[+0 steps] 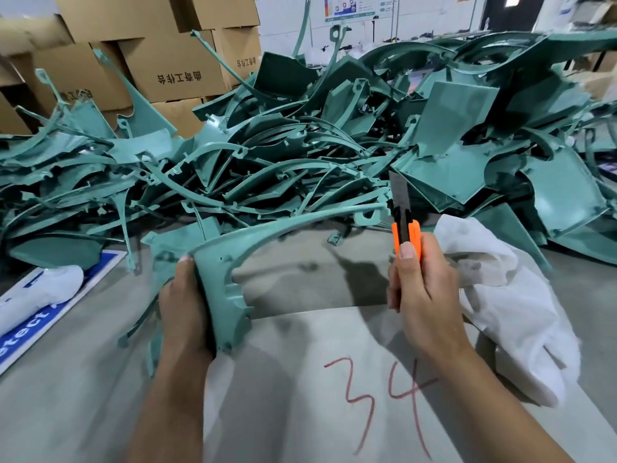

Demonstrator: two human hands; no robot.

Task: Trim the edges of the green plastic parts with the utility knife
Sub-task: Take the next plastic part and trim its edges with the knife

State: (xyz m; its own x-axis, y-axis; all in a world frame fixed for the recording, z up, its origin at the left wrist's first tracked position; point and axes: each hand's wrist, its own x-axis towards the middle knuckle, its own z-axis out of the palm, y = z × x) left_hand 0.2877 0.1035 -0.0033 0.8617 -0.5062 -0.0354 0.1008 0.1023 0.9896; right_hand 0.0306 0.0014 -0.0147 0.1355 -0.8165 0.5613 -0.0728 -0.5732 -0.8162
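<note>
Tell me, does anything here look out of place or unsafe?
The utility knife in the right hand has its blade pushed far out, pointing up, clear of the green part the left hand holds. Nothing looks spilled or broken.

Smooth, faintly glossy green plastic part, orange plastic knife with metal blade, white cloth.

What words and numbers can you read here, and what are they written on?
"34", in red, on the white sheet nearest the camera.
"...tect", white letters, cut off, on the blue sign at the left edge.
Printed Chinese characters, upside down, on the cardboard boxes; too unclear to quote.
Wall posters at the back: too small and blurred to read.
No writing shows on the utility knife or the green parts.
</note>
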